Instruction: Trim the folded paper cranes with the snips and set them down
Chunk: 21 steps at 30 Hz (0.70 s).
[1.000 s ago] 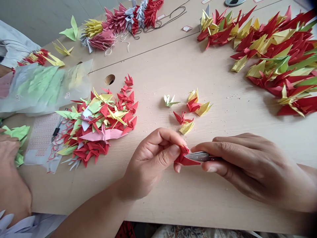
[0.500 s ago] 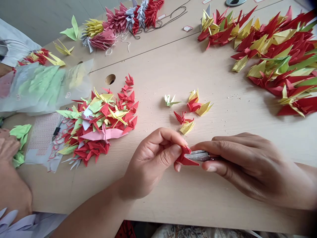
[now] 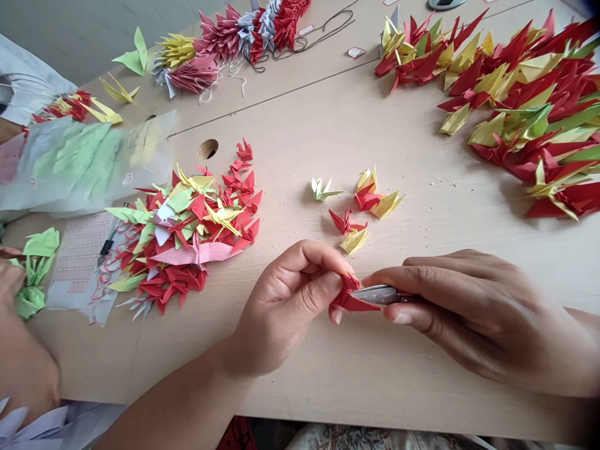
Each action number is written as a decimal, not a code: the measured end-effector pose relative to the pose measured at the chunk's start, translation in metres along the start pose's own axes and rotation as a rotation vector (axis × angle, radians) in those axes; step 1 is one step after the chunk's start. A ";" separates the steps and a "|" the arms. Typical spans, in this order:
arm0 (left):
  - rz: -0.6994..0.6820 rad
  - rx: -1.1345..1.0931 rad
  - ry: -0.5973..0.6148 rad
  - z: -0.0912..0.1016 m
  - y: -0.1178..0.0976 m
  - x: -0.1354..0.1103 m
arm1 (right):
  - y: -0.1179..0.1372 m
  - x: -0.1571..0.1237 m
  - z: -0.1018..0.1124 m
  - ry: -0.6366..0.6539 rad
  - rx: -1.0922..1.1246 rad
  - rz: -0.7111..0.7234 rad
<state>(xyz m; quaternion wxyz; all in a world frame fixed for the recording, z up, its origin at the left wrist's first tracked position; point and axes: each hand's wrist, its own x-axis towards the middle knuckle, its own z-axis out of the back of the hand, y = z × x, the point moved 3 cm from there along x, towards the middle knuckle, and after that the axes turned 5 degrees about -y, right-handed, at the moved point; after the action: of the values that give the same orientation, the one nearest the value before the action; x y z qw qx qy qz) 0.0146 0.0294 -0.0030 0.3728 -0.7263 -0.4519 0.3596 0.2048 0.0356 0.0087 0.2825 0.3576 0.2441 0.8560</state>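
Observation:
My left hand [image 3: 297, 306] pinches a small red origami crane [image 3: 355, 299] between thumb and fingers. My right hand [image 3: 473, 312] is closed around a small grey metal tool with tapered jaws [image 3: 377, 294]; its handles are hidden in my palm. The tool's tip touches the folded red paper between its points. Just beyond my hands lie several small folded cranes: a pale green one [image 3: 323, 189], a red one [image 3: 345, 221] and yellow ones [image 3: 387, 205]. A heap of mixed small cranes [image 3: 187, 231] sits left of my left hand.
A larger pile of red, yellow and green cranes [image 3: 515, 94] covers the table's right side. Strung paper cranes [image 3: 225, 37] with loose black cord [image 3: 328, 31] lie at the back. Plastic bags [image 3: 89, 156] are at left, near another person's hand [image 3: 14, 281].
The tool's tip has shifted slightly on the red crane, and its jaws look closer together. At the far left, the other person's hand and the green paper have moved a little.

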 end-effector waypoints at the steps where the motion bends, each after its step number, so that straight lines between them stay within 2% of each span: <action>1: -0.006 0.000 0.000 0.000 0.000 0.000 | 0.000 0.000 0.000 0.002 0.004 -0.009; 10: -0.004 0.000 -0.013 -0.001 -0.001 -0.001 | -0.002 0.000 0.001 0.008 0.029 -0.045; 21: -0.003 -0.003 0.041 0.000 0.000 -0.002 | -0.003 0.001 0.000 0.032 0.042 0.011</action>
<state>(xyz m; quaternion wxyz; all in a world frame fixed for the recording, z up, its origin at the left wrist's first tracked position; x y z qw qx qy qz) 0.0135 0.0276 -0.0028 0.3814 -0.7333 -0.4457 0.3436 0.2052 0.0384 0.0067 0.2662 0.3510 0.2642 0.8580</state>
